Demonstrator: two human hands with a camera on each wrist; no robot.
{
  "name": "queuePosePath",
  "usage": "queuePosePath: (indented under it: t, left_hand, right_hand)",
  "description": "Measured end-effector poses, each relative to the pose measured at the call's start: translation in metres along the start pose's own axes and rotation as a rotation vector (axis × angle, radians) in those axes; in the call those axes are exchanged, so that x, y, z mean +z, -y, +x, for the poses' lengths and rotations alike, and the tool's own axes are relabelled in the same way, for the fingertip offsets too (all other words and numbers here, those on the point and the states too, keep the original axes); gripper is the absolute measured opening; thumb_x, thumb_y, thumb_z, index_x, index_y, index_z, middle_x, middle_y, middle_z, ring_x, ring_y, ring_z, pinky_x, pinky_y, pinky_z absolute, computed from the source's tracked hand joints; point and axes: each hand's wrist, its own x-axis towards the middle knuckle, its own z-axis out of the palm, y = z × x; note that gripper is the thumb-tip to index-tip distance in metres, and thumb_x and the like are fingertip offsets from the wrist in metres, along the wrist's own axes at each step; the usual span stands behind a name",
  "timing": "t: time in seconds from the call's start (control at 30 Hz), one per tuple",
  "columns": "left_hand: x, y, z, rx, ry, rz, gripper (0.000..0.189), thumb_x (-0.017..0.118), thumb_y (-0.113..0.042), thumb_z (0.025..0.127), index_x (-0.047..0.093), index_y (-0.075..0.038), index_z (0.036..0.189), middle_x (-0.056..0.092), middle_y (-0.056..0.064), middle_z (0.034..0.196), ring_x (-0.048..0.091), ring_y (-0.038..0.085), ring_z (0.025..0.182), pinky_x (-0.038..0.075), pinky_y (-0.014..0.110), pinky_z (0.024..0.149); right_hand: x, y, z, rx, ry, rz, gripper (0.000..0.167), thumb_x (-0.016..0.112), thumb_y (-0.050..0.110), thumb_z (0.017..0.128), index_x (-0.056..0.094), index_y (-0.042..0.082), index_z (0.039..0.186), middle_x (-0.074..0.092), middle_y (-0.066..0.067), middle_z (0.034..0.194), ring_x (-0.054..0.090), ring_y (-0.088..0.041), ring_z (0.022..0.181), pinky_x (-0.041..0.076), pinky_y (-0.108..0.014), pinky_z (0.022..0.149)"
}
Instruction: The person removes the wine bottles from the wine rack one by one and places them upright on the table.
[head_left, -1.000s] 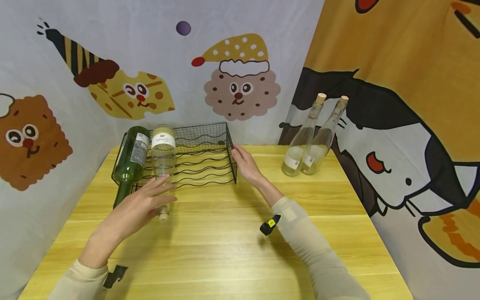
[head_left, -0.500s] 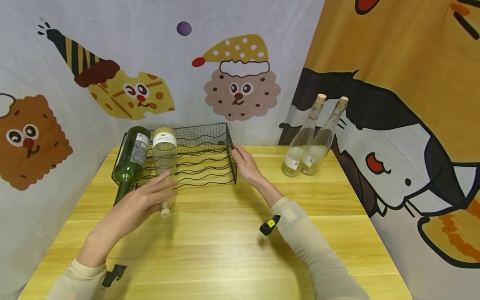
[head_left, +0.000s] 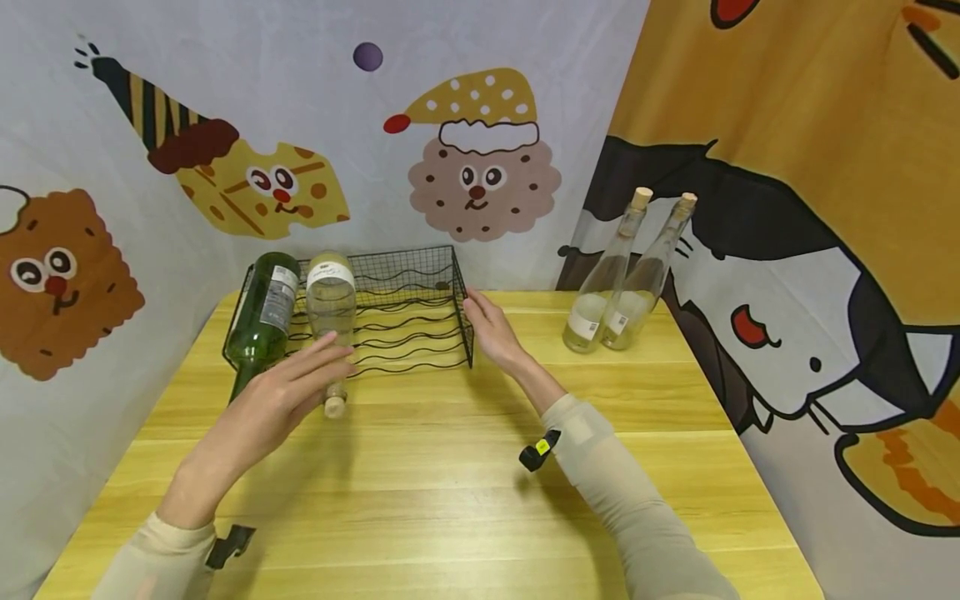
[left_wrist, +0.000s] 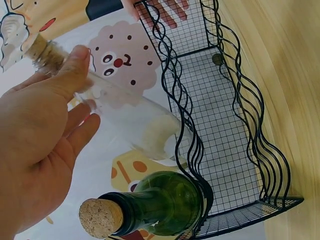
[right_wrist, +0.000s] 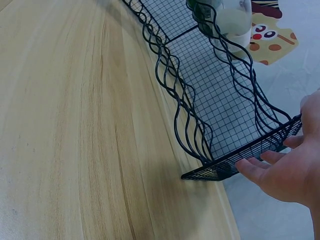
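A clear glass bottle [head_left: 331, 300] with a cork and a white label lies neck toward me over the black wire wine rack [head_left: 408, 333]. My left hand [head_left: 288, 387] holds it by the neck. In the left wrist view, the thumb lies along the neck of that bottle [left_wrist: 135, 120], with fingers on the other side. Beside it, a corked green wine bottle [head_left: 262, 317] rests in the rack's left end. My right hand [head_left: 491, 332] touches the rack's right mesh end; in the right wrist view its fingers [right_wrist: 255, 170] lie fairly straight against the outside.
Two corked clear bottles [head_left: 596, 292] stand upright at the back right of the wooden table [head_left: 450, 492], close together. A cartoon-printed cloth [head_left: 300, 100] hangs behind the rack and along both sides.
My left hand has slid the clear bottle slightly back and to the right, farther onto the rack. The right hand and the rack have stayed in place.
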Motion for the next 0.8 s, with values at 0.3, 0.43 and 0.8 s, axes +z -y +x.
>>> queuePosePath:
  t: [0.3, 0.43, 0.8]
  left_hand:
    - [0.0, 0.003, 0.005, 0.024, -0.139, -0.027, 0.087, 0.08, 0.04, 0.069, 0.074, -0.003, 0.144, 0.073, 0.02, 0.15, 0.048, 0.016, 0.166, 0.033, 0.012, 0.134]
    - [-0.001, 0.005, 0.005, 0.012, -0.169, -0.047, 0.082, 0.07, 0.043, 0.074, 0.073, 0.0, 0.144, 0.072, 0.023, 0.15, 0.047, 0.013, 0.167, 0.034, 0.012, 0.134]
    - [-0.002, 0.01, 0.013, -0.011, -0.348, -0.049, 0.072, 0.053, 0.042, 0.077, 0.075, 0.007, 0.136, 0.078, 0.024, 0.141, 0.055, 0.009, 0.159, 0.052, 0.007, 0.108]
  right_hand:
    - [0.0, 0.001, 0.001, 0.007, -0.001, 0.013, 0.066, 0.033, 0.05, 0.124, 0.028, 0.016, 0.181, 0.029, -0.01, 0.188, 0.031, -0.036, 0.174, 0.026, -0.057, 0.146]
    - [0.0, -0.001, 0.001, 0.008, 0.003, 0.02, 0.068, 0.033, 0.052, 0.124, 0.028, 0.016, 0.181, 0.029, -0.01, 0.189, 0.03, -0.036, 0.175, 0.025, -0.057, 0.146]
    - [0.0, -0.001, 0.001, -0.011, 0.006, 0.029, 0.071, 0.033, 0.054, 0.123, 0.027, 0.013, 0.18, 0.03, -0.013, 0.188, 0.032, -0.036, 0.174, 0.026, -0.055, 0.146]
